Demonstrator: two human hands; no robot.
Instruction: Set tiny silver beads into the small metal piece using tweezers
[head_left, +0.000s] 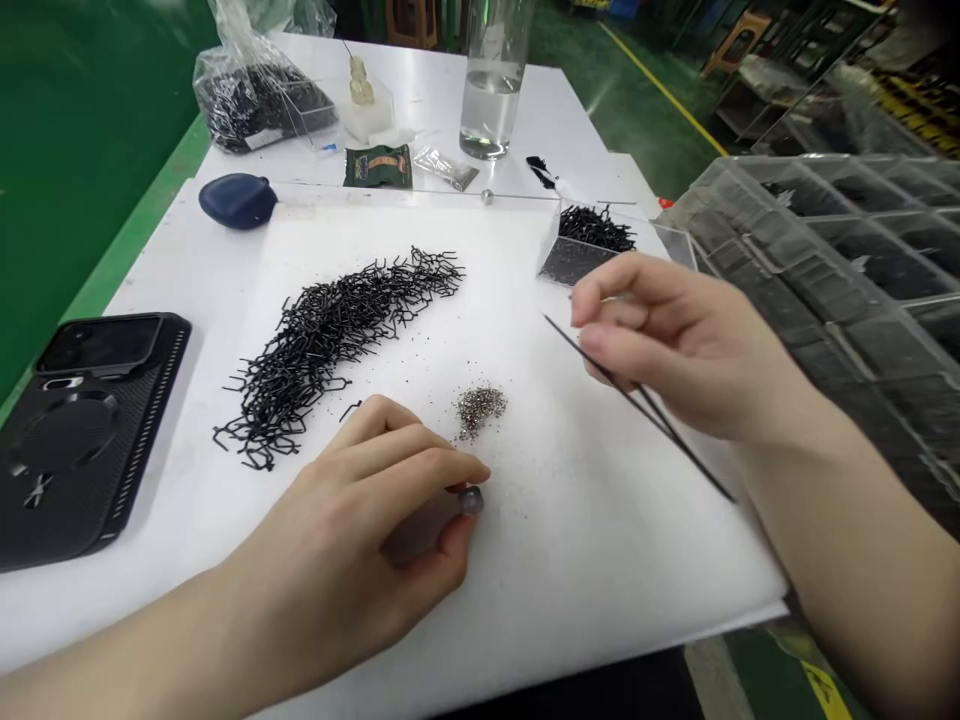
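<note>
My left hand [352, 510] rests low over the white work sheet [600, 540], pinching a small greyish rounded piece [471, 500] between thumb and fingertips. In my right hand [682, 340] is a pair of thin dark tweezers [694, 462], their points angled left above the sheet. Just beyond my left fingertips lies a little heap of tiny shiny metallic bits [480, 408]. A long pile of small black forked pieces [337, 325] stretches across the sheet behind my left hand. Behind my right fingers stands a clear box [574, 262] of black pieces, partly hidden.
A black phone [67, 430] lies at left, near a dark blue oval object [238, 202]. Farther back are a bag of black parts [251, 105], a green packet [379, 167] and a bottle of clear liquid [487, 115]. Clear compartment boxes [832, 250] stand at right.
</note>
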